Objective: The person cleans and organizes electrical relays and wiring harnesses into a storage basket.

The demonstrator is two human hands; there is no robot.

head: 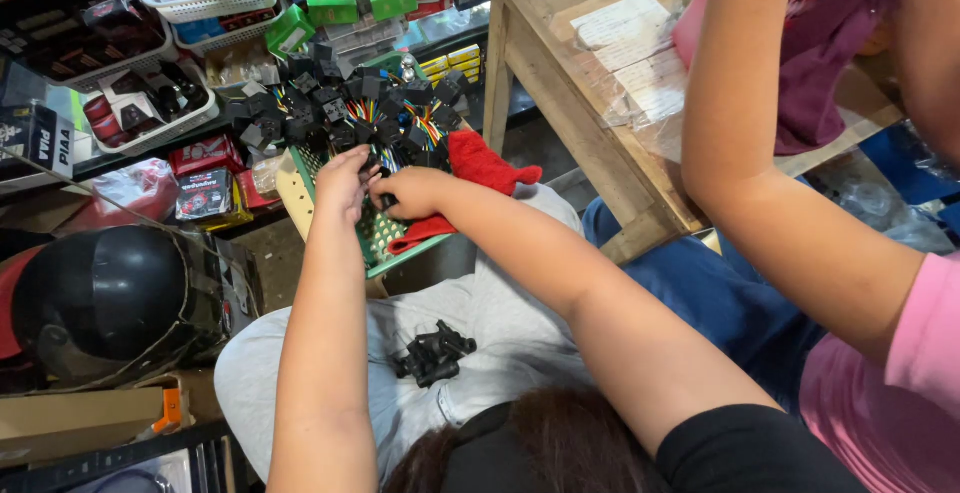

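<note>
Both hands work at the near edge of a green plastic mesh basket (372, 243) resting on the person's lap. Left hand (343, 181) and right hand (410, 191) meet over one small black connector (385, 199), fingers curled in and pinched on it; exact grip is partly hidden.

Progress, judged: a small cluster of loose black plastic pieces (433, 355) already lies on the grey trousers near the body, a big heap of wired connectors (345, 108) remains in the basket, so most looks left.

Materials: connectors are boxy hard black plastic with bright multicolour wire tails. Red cloth (482, 165), soft and fuzzy, drapes over the basket's right side. A glossy black helmet (100, 298) sits left, a rough wooden table (570, 73) far right. Another person's arm (790, 223) in a pink sleeve crosses at right.
</note>
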